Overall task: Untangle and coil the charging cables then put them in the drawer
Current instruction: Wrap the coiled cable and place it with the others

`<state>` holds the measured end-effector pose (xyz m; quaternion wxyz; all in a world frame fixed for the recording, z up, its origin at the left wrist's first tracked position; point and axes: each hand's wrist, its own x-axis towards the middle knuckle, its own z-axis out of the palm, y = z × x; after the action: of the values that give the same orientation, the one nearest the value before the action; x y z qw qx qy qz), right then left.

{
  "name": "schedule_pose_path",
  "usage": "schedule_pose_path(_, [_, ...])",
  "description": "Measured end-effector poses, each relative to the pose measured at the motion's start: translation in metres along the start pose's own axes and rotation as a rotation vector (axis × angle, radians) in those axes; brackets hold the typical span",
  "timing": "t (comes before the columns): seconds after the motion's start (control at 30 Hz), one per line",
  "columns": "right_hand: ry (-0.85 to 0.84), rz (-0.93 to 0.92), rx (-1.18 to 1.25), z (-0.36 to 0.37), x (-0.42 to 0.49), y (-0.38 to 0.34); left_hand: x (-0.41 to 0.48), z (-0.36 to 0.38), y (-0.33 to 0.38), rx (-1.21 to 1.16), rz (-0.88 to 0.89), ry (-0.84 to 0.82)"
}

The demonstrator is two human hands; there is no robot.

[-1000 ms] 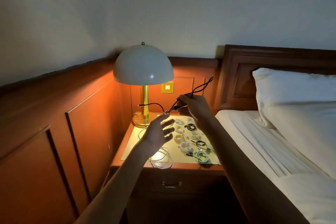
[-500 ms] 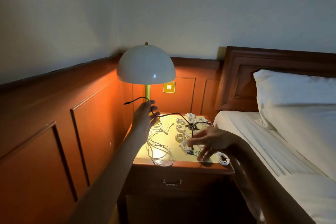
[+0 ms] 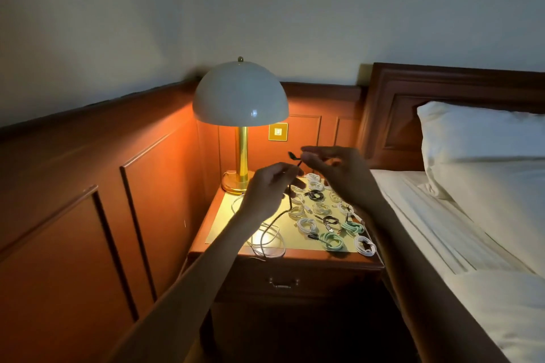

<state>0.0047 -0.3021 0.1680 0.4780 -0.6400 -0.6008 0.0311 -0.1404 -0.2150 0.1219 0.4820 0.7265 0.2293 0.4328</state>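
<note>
Both hands are raised over the nightstand (image 3: 295,258). My right hand (image 3: 339,174) pinches the plug end of a black cable (image 3: 290,206) near its tip. My left hand (image 3: 267,194) holds the same cable lower down, fingers curled round it. The black cable hangs from my hands to the tabletop, crossing a loose white cable (image 3: 268,240) at the front left. Several coiled cables (image 3: 321,215), white, black and green, lie in rows on the right half of the top. The drawer (image 3: 283,283) below is closed.
A domed lamp (image 3: 240,97) with a brass stem stands at the back left of the nightstand. Wood panelling runs along the left wall. A bed with a white pillow (image 3: 483,144) and sheets lies to the right, behind it a wooden headboard.
My left hand came back from beside the lamp toward the middle. My right hand rose from the coils on the tabletop and now pinches the black cable's end.
</note>
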Motion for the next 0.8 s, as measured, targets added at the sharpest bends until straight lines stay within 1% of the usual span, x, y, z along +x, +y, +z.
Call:
schedule_pose_path(0.07, [-0.036,-0.021,-0.015,0.005,0.006,-0.001,-0.004,0.006,-0.002,-0.004,-0.015,-0.019])
schedule_pose_path(0.13, [-0.089,-0.053,-0.023,0.007,0.009,0.002,-0.007,0.008,-0.005,-0.056,-0.057,-0.036])
schedule_pose_path(0.27, [-0.064,-0.142,-0.078,0.011,0.009,0.009,-0.005,-0.007,-0.011,-0.073,-0.177,-0.214])
schedule_pose_path(0.3, [-0.099,-0.162,-0.090,0.009,0.009,0.010,-0.002,-0.015,-0.012,-0.112,-0.200,-0.205])
schedule_pose_path(0.33, [-0.150,-0.181,-0.123,0.006,0.009,0.010,0.003,-0.024,-0.014,-0.162,-0.212,-0.148])
schedule_pose_path(0.37, [-0.211,-0.197,-0.177,0.003,0.010,0.011,0.008,-0.034,-0.014,-0.198,-0.200,-0.085])
schedule_pose_path(0.4, [-0.276,-0.211,-0.233,0.001,0.010,0.012,0.013,-0.044,-0.015,-0.178,-0.170,-0.054])
schedule_pose_path(0.43, [-0.336,-0.222,-0.279,0.000,0.012,0.012,0.016,-0.052,-0.014,-0.114,-0.132,-0.089])
schedule_pose_path(0.47, [-0.382,-0.233,-0.305,0.001,0.013,0.012,0.018,-0.058,-0.015,-0.006,-0.089,-0.183])
schedule_pose_path(0.5, [-0.410,-0.248,-0.311,0.003,0.014,0.012,0.018,-0.060,-0.014,0.135,-0.051,-0.317])
schedule_pose_path(0.57, [-0.433,-0.294,-0.302,0.006,0.015,0.011,0.011,-0.059,-0.015,0.409,0.009,-0.552])
schedule_pose_path(0.6, [-0.443,-0.322,-0.303,0.007,0.016,0.011,0.006,-0.056,-0.016,0.460,0.017,-0.615])
schedule_pose_path(0.67, [-0.467,-0.365,-0.293,0.009,0.017,0.011,-0.003,-0.048,-0.015,0.379,-0.017,-0.645])
schedule_pose_path(0.8, [-0.505,-0.379,-0.194,0.015,0.017,0.017,-0.015,-0.039,-0.019,0.098,-0.154,-0.681])
